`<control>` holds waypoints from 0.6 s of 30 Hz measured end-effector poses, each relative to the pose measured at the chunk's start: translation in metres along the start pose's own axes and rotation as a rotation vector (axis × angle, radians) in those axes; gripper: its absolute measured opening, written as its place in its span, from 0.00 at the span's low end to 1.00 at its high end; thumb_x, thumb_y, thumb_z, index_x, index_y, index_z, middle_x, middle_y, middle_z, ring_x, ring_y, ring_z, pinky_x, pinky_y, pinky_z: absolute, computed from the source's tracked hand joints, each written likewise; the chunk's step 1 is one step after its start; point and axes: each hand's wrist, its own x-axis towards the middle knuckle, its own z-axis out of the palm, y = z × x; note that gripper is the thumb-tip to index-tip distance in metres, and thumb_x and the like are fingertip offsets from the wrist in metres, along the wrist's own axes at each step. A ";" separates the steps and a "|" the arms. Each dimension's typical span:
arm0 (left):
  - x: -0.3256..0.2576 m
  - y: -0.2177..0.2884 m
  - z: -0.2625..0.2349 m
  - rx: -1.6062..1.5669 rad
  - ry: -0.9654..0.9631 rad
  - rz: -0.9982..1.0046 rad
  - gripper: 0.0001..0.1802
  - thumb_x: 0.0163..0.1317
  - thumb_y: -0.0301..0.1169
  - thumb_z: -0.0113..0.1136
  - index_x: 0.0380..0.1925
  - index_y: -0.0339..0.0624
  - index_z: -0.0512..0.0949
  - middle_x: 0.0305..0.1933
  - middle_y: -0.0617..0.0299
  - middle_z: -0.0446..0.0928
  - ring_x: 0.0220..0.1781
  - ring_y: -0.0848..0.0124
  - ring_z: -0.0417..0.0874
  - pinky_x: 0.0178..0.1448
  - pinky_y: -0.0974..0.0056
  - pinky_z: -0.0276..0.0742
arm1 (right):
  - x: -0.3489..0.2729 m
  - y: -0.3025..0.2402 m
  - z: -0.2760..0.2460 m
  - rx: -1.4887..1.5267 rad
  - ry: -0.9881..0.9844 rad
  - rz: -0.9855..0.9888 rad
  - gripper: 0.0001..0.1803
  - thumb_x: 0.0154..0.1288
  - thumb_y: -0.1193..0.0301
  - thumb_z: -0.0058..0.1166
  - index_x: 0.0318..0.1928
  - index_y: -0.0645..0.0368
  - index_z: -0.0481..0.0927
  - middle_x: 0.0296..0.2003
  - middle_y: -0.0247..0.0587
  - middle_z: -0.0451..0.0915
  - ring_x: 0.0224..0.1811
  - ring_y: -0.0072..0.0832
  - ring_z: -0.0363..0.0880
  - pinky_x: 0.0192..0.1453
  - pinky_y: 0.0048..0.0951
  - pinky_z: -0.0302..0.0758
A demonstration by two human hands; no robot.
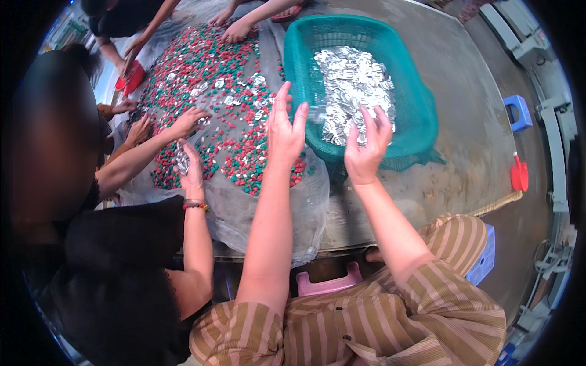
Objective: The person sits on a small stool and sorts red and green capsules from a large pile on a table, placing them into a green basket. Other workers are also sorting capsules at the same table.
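Observation:
My left hand [284, 131] is raised beside the left rim of a green mesh-lined basket [421, 116], its fingers apart and nothing in its grasp. Just off its thumb, a few blurred silvery bits [316, 114] hang at the basket's inner edge. Over the near side of that basket hovers my right hand [368, 146], fingers spread and slightly curled, with nothing seen in it. Inside lies a heap of small white and silver flat pieces [357, 76]; my right fingers cover part of it.
Red and green small pieces [244, 165] with some white ones lie spread on a plastic sheet [274, 213]. Co-workers' hands [189, 122] reach in from the left and far side. A red bowl [131, 79], a blue stool [519, 113] and a red scoop [519, 175] stand around the edges.

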 end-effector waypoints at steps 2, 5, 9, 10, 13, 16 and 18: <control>-0.010 -0.029 0.004 0.089 0.091 -0.011 0.19 0.58 0.35 0.54 0.49 0.43 0.69 0.44 0.49 0.74 0.45 0.55 0.74 0.51 0.54 0.66 | -0.024 0.004 -0.008 0.032 -0.072 -0.070 0.14 0.50 0.77 0.56 0.40 0.58 0.77 0.45 0.49 0.72 0.45 0.42 0.71 0.49 0.35 0.70; -0.068 -0.086 0.012 0.499 -0.066 0.115 0.11 0.55 0.34 0.55 0.37 0.44 0.72 0.38 0.53 0.71 0.45 0.57 0.71 0.48 0.51 0.64 | -0.091 0.018 -0.019 0.358 -0.644 -0.304 0.18 0.49 0.73 0.57 0.44 0.58 0.75 0.48 0.48 0.70 0.50 0.42 0.69 0.53 0.37 0.68; -0.095 -0.120 -0.026 0.738 -0.344 0.163 0.13 0.50 0.35 0.59 0.35 0.43 0.74 0.39 0.55 0.71 0.45 0.57 0.71 0.46 0.54 0.67 | -0.121 0.021 0.008 0.278 -0.899 -0.103 0.22 0.52 0.68 0.54 0.49 0.60 0.71 0.50 0.47 0.70 0.51 0.43 0.68 0.56 0.40 0.67; -0.081 -0.131 -0.036 0.768 -0.354 0.108 0.14 0.50 0.36 0.59 0.35 0.43 0.74 0.40 0.55 0.71 0.46 0.57 0.70 0.47 0.54 0.67 | -0.126 0.032 0.016 0.209 -0.909 -0.086 0.22 0.53 0.67 0.54 0.50 0.60 0.70 0.50 0.46 0.70 0.52 0.43 0.68 0.56 0.40 0.66; -0.045 -0.192 -0.084 1.214 -0.208 -0.072 0.16 0.50 0.40 0.60 0.38 0.45 0.75 0.45 0.57 0.70 0.50 0.58 0.69 0.51 0.53 0.65 | -0.135 0.042 0.028 0.128 -0.989 -0.096 0.23 0.52 0.65 0.53 0.51 0.57 0.70 0.52 0.48 0.67 0.53 0.45 0.67 0.57 0.41 0.66; 0.011 -0.172 -0.096 1.213 -0.017 -0.361 0.21 0.51 0.43 0.60 0.42 0.45 0.75 0.48 0.56 0.69 0.54 0.57 0.68 0.55 0.49 0.64 | -0.149 0.049 0.029 0.005 -0.988 -0.174 0.25 0.50 0.64 0.52 0.52 0.53 0.70 0.54 0.49 0.65 0.54 0.47 0.65 0.57 0.43 0.64; 0.055 -0.165 -0.087 1.032 -0.022 -0.347 0.24 0.51 0.46 0.61 0.45 0.46 0.74 0.52 0.55 0.68 0.58 0.56 0.66 0.57 0.47 0.63 | -0.142 0.044 0.028 -0.003 -0.985 -0.157 0.27 0.50 0.63 0.52 0.53 0.52 0.69 0.55 0.50 0.64 0.55 0.47 0.64 0.57 0.44 0.64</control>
